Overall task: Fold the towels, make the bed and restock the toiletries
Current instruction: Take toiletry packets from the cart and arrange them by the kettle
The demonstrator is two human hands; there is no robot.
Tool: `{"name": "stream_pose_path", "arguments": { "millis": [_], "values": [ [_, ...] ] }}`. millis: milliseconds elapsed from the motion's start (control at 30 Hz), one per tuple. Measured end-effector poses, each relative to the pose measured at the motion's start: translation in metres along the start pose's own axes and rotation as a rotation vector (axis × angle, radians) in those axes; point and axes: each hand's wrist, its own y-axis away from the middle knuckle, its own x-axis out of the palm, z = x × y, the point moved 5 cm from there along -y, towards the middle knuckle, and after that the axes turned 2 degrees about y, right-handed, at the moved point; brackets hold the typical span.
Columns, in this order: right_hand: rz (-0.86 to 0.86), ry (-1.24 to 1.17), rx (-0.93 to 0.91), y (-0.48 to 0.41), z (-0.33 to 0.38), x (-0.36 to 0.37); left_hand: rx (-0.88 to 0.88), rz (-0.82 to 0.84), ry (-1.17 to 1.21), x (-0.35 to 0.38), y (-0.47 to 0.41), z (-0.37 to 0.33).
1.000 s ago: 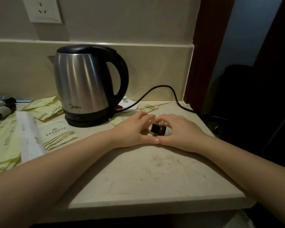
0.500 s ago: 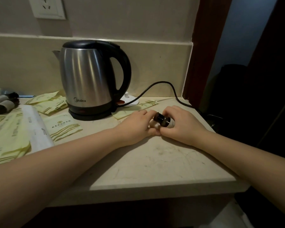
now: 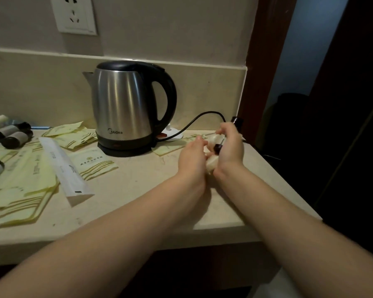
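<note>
Pale bottles (image 3: pixel 211 166), count unclear, gripped between left hand (image 3: pixel 192 157), right hand (image 3: pixel 232 147); one kettle (image 3: pixel 123 108).

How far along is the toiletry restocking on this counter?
Nothing looks finished: yellow sachets lie scattered on the counter, dark bottles on their sides at left. In hand: left hand and right hand grip small pale bottles. Left: arranging all these; towels and bed are out of view.
</note>
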Motion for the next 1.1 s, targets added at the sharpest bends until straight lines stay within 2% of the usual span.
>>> {"name": "stream_pose_path", "arguments": {
  "millis": [33,100,233,333,433,533,667,867,967,1100],
  "values": [
    [-0.022,-0.027,0.018,0.009,-0.004,0.006,-0.031,-0.022,0.106,0.002,0.006,0.0],
    [0.004,0.094,-0.086,0.028,-0.005,0.016,-0.028,0.003,0.22,-0.001,0.021,-0.004],
    [0.191,0.283,-0.346,0.067,-0.002,0.034,0.158,0.071,0.306,-0.025,0.057,-0.02],
    [0.234,0.259,-0.466,0.098,0.003,0.042,0.28,0.087,0.401,-0.041,0.083,-0.034],
    [0.257,0.22,-0.476,0.121,-0.001,0.042,0.368,0.026,0.416,-0.055,0.105,-0.038],
    [0.29,0.198,-0.429,0.144,-0.009,0.035,0.387,-0.067,0.392,-0.067,0.127,-0.03],
    [0.36,0.079,-0.259,0.179,-0.022,0.019,0.403,-0.181,0.335,-0.082,0.166,-0.016],
    [0.536,-0.071,0.037,0.263,-0.065,-0.01,0.445,-0.597,0.28,-0.135,0.255,0.024],
    [0.554,-0.055,0.215,0.321,-0.087,-0.033,0.371,-0.782,0.252,-0.163,0.317,0.047],
    [0.65,-0.01,0.293,0.407,-0.094,-0.046,0.313,-1.008,0.246,-0.206,0.418,0.052]
  ]
}}
